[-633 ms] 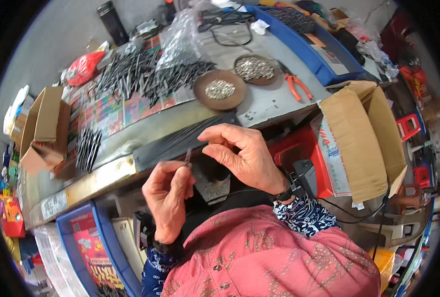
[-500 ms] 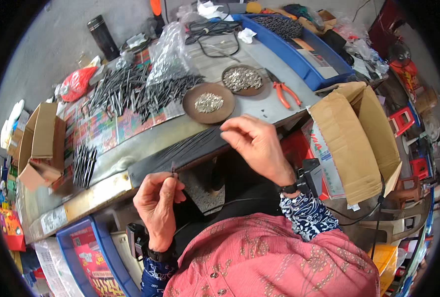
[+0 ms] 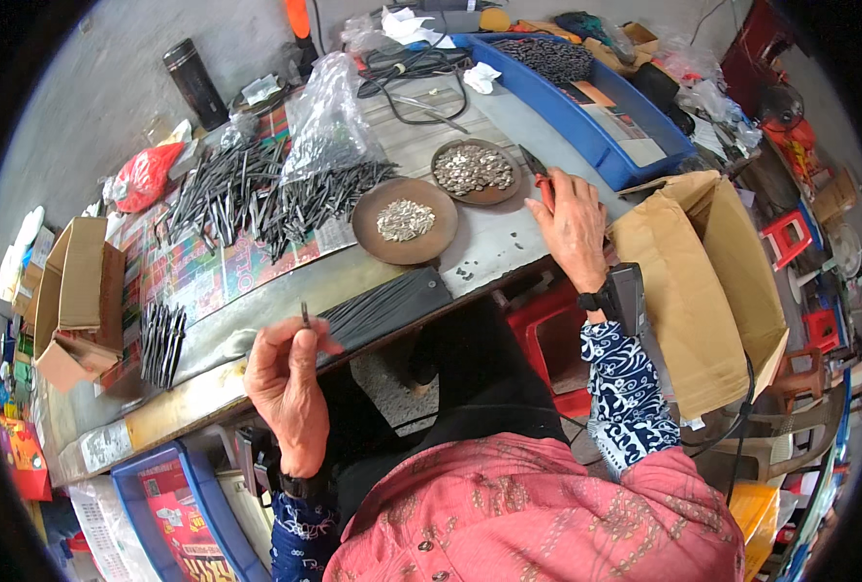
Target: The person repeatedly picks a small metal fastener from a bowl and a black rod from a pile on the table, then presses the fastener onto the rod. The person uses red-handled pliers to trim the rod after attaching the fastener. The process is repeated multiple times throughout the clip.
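My left hand (image 3: 290, 393) is above the front edge of the table, thumb and fingers pinched on a slim dark piece (image 3: 305, 312) whose tip sticks up; the rest is hidden by the fingers. On the right side of the table, my right hand (image 3: 574, 228) covers the red-handled pliers (image 3: 544, 187), its fingers around the handles. The jaws point away and left. Nearby are two round brown dishes: the closer dish (image 3: 368, 236) and the farther dish (image 3: 510, 196) both hold small silvery metal bits. A heap of thin black strips (image 3: 227, 189) lies at the left back.
A small stack of black pieces (image 3: 162, 344) lies on the left near a cardboard box (image 3: 82, 276). The long blue tray (image 3: 586, 121) stands at the far right. An open cardboard carton (image 3: 693, 291) stands beside my right arm. A black flask (image 3: 196, 82) stands at the back.
My right hand has moved right and away from me, from near the left hand to the pliers, and closed on them. My left hand has shifted slightly left, still pinching the dark piece.
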